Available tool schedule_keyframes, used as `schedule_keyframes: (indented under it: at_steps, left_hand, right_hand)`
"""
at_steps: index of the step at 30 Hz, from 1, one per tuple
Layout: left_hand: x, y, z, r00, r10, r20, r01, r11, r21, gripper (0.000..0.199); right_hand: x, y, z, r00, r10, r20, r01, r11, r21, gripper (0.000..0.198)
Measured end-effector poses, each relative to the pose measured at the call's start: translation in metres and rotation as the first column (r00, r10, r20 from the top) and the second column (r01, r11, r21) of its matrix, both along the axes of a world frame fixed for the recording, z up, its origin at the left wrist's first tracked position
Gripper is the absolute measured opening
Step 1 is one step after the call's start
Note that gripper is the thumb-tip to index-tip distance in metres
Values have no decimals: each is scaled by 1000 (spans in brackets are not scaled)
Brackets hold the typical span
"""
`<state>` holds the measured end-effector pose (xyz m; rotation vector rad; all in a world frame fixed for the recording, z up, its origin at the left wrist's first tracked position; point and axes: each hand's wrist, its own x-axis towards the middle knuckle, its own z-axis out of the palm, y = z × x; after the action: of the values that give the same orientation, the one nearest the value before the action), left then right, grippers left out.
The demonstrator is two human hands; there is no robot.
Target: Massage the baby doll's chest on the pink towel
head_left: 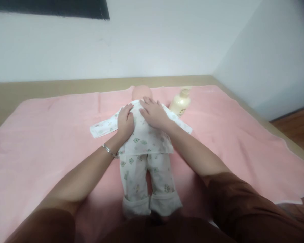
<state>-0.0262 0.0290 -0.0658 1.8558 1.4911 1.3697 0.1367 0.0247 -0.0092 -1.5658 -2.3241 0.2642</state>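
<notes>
A baby doll lies stretched out with its smooth round head away from me; no face shows. It wears a white printed top and matching trousers with turned-up cuffs. My left hand rests flat on the top near the doll's left-side shoulder as I see it, fingers pointing toward the head. Across the other side of the upper body lies my right hand, palm down with its fingers stretched out. Both sleeves of the top spread outward beyond my hands. Neither hand grips anything.
A pale yellow pump bottle leans at a tilt beside the doll's right-hand sleeve. Under everything spreads a pink cloth on a tan surface. White walls stand behind and to the right, with wooden floor beyond the right edge.
</notes>
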Motion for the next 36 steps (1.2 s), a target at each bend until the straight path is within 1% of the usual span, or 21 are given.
schedule_keyframes:
  at_steps: [2, 4, 7, 10, 12, 14, 17, 18, 20, 22, 24, 27, 29, 32, 34, 36]
  left_hand:
    - [0, 0, 1, 1000, 0, -16, 0, 1000, -13, 46]
    - [2, -1, 4, 998, 1, -65, -4, 999, -40, 47]
    - [10, -11, 10, 975, 9, -222, -24, 998, -64, 50]
    - [22, -29, 18, 925, 1, -380, 6, 1000, 18, 51]
    - [27, -37, 22, 901, -14, -433, 38, 998, 46, 52]
    - [29, -38, 25, 890, -49, -454, 53, 999, -4, 55]
    - [22, -28, 27, 895, -113, -431, 62, 989, -132, 61]
    - [19, -23, 28, 903, -128, -410, 66, 985, -161, 62]
    - [12, -12, 27, 919, -138, -369, 70, 979, -192, 62]
    - [6, -3, 25, 933, -126, -337, 59, 977, -203, 63]
    - [2, 4, 22, 942, -110, -316, 46, 978, -204, 64]
    - [1, 4, 21, 934, -104, -342, 46, 984, -174, 64]
    - [7, -6, 22, 917, -84, -391, 29, 989, -143, 61]
    - [22, -31, 28, 865, -60, -498, 4, 994, -113, 57]
    - [31, -47, 33, 823, -99, -559, 50, 994, -102, 57]
    - [35, -54, 39, 806, -141, -574, 85, 989, -123, 58]
  right_hand:
    - [6, 5, -2, 999, -37, -20, 37, 999, -9, 58]
    - [8, 5, -4, 998, -61, -26, 60, 998, -7, 58]
    - [6, 4, -7, 996, -78, -30, 78, 997, -3, 58]
    - [4, 5, -10, 995, -97, -20, 98, 995, 19, 57]
    - [2, 4, -10, 991, -131, 10, 131, 991, 38, 57]
    - [-2, -2, -8, 984, -171, 57, 168, 984, 55, 57]
    - [-10, -19, -2, 968, -205, 148, 188, 975, 118, 55]
    - [-13, -26, 1, 963, -199, 182, 175, 974, 142, 53]
    - [-16, -38, 9, 957, -147, 249, 109, 981, 161, 50]
    - [-16, -44, 16, 956, -69, 284, 34, 991, 126, 46]
    - [-13, -42, 22, 970, -15, 244, -1, 998, 66, 42]
    - [-5, -25, 22, 995, -34, 89, 35, 999, -18, 37]
    - [-1, -12, 18, 997, -73, 15, 73, 996, -44, 36]
    - [1, 1, 9, 994, -108, -10, 108, 994, -32, 39]
    - [1, 4, 5, 994, -112, 0, 112, 994, -14, 42]
    - [0, 4, 2, 993, -115, 21, 114, 993, 5, 43]
